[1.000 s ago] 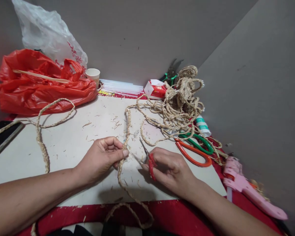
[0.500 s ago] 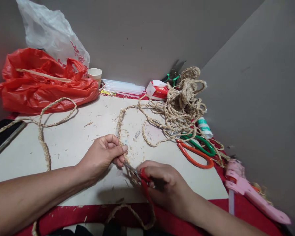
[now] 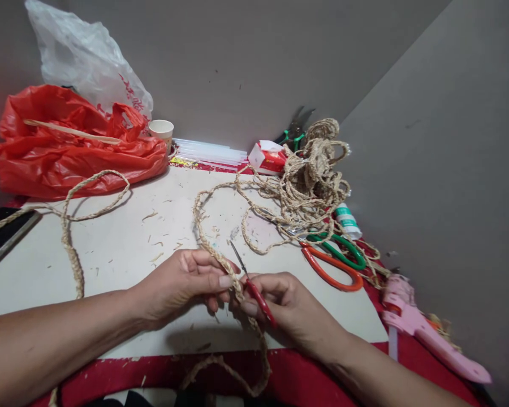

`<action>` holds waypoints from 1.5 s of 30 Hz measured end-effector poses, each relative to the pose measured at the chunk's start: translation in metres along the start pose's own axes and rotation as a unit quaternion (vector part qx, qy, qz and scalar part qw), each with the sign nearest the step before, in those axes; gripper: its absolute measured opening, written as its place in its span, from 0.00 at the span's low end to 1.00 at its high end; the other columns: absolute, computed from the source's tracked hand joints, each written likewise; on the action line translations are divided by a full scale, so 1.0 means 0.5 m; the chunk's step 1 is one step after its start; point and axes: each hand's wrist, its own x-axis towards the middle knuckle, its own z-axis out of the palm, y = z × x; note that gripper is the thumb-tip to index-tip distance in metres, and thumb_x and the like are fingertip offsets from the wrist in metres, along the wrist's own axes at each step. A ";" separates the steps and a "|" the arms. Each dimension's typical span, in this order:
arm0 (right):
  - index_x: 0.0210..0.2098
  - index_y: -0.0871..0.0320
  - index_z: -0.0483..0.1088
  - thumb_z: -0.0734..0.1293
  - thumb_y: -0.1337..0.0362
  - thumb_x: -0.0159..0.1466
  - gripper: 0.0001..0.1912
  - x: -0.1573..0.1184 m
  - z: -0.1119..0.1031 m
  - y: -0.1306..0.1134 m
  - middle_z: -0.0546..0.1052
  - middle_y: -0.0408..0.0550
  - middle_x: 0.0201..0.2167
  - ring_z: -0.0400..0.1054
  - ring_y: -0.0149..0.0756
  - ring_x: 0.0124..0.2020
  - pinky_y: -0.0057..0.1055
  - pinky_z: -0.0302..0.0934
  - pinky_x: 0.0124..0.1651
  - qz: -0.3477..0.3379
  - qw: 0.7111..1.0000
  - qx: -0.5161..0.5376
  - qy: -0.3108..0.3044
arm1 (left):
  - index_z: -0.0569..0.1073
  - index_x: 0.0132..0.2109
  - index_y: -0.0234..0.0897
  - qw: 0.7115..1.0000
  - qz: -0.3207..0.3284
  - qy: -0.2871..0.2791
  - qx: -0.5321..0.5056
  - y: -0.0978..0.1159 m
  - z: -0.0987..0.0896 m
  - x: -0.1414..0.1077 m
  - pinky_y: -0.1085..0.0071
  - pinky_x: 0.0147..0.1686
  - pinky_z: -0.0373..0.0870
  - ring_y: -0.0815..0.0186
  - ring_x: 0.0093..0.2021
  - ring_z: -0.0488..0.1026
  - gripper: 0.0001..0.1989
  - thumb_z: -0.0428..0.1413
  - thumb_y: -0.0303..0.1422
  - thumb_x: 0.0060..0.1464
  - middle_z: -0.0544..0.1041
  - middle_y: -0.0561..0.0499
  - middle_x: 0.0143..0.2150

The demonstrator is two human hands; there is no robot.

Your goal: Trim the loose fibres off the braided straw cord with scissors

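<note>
Braided rope (image 3: 218,255): tan, rough-surfaced, curved; mid-sect. raised approx. ctr., lower length slack. Sm. scissors (image 3: 255,290): red hdls., tilted, tips fwd/L, adj. rope.

The right grip (image 3: 290,305) now pinches the braided rope (image 3: 225,264), and the red-handled scissors (image 3: 258,298) have swung off its strands

Left forearm (image 3: 63,328): bare, entering at the left edge and slanting gently up toward the middle
Left wrist (image 3: 133,305): nearly straight
Left hand (image 3: 201,277): closed in a pinch, fingers bent
Left thumb (image 3: 214,283): extended, tip pointing right
Right forearm (image 3: 377,364): bare, rising leftward from the lower right
Right hand (image 3: 280,299): curled in a grip, knuckles bent
Right thumb (image 3: 251,308): tip pointing left
Both hands: close together, fingertips near each other, left thumb tip slightly higher in view
</note>
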 end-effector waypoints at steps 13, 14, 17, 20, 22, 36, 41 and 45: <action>0.22 0.61 0.67 0.67 0.56 0.60 0.16 -0.012 -0.009 -0.008 0.69 0.45 0.24 0.60 0.29 0.26 0.26 0.56 0.30 -0.078 0.972 -0.220 0.024 | 0.70 0.27 0.34 0.986 0.043 0.096 0.130 0.008 0.010 -0.006 0.78 0.18 0.54 0.76 0.15 0.58 0.13 0.60 0.39 0.50 0.65 0.58 0.14; 0.21 0.60 0.65 0.65 0.59 0.62 0.16 -0.013 -0.017 -0.009 0.69 0.45 0.24 0.60 0.29 0.26 0.26 0.56 0.30 -0.121 0.953 -0.277 0.029 | 0.70 0.26 0.34 0.984 0.048 0.111 0.134 0.008 0.009 -0.005 0.78 0.17 0.54 0.76 0.15 0.58 0.13 0.60 0.38 0.51 0.64 0.58 0.14; 0.22 0.59 0.62 0.64 0.66 0.61 0.12 -0.015 -0.041 -0.013 0.66 0.44 0.22 0.58 0.29 0.25 0.26 0.53 0.28 -0.218 0.864 -0.453 0.035 | 0.71 0.26 0.34 0.979 0.049 0.139 0.143 0.005 0.006 -0.003 0.77 0.17 0.54 0.76 0.15 0.57 0.11 0.59 0.36 0.50 0.64 0.58 0.14; 0.24 0.58 0.63 0.64 0.67 0.59 0.08 -0.018 -0.054 -0.018 0.65 0.43 0.22 0.57 0.31 0.25 0.27 0.51 0.28 -0.250 0.786 -0.564 0.041 | 0.71 0.24 0.33 0.978 0.043 0.138 0.148 0.004 0.008 -0.003 0.78 0.17 0.50 0.77 0.16 0.55 0.10 0.58 0.33 0.50 0.62 0.58 0.15; 0.25 0.58 0.63 0.63 0.66 0.60 0.08 -0.019 -0.057 -0.022 0.65 0.44 0.22 0.58 0.32 0.25 0.27 0.51 0.28 -0.262 0.757 -0.597 0.047 | 0.71 0.24 0.33 0.977 0.037 0.137 0.158 0.005 0.012 -0.004 0.79 0.17 0.47 0.77 0.17 0.53 0.09 0.58 0.32 0.48 0.61 0.59 0.16; 0.29 0.59 0.62 0.64 0.62 0.61 0.08 -0.021 -0.066 -0.023 0.66 0.48 0.28 0.60 0.36 0.30 0.29 0.53 0.31 -0.198 0.733 -0.651 0.005 | 0.69 0.30 0.34 0.986 -0.058 0.065 0.140 0.014 0.026 -0.011 0.79 0.16 0.58 0.76 0.15 0.62 0.07 0.54 0.33 0.52 0.75 0.52 0.25; 0.28 0.59 0.63 0.63 0.63 0.61 0.07 -0.019 -0.065 -0.025 0.67 0.48 0.27 0.60 0.36 0.30 0.29 0.52 0.31 -0.211 0.710 -0.671 0.021 | 0.68 0.29 0.33 0.986 -0.050 0.075 0.143 0.012 0.024 -0.011 0.82 0.14 0.53 0.79 0.14 0.57 0.10 0.56 0.35 0.53 0.73 0.55 0.22; 0.30 0.61 0.66 0.63 0.63 0.61 0.07 -0.020 -0.063 -0.022 0.68 0.49 0.28 0.60 0.37 0.30 0.30 0.52 0.32 -0.232 0.680 -0.695 0.043 | 0.70 0.29 0.32 0.981 -0.050 0.093 0.163 0.009 0.019 -0.011 0.83 0.14 0.53 0.80 0.14 0.56 0.10 0.57 0.35 0.53 0.72 0.56 0.20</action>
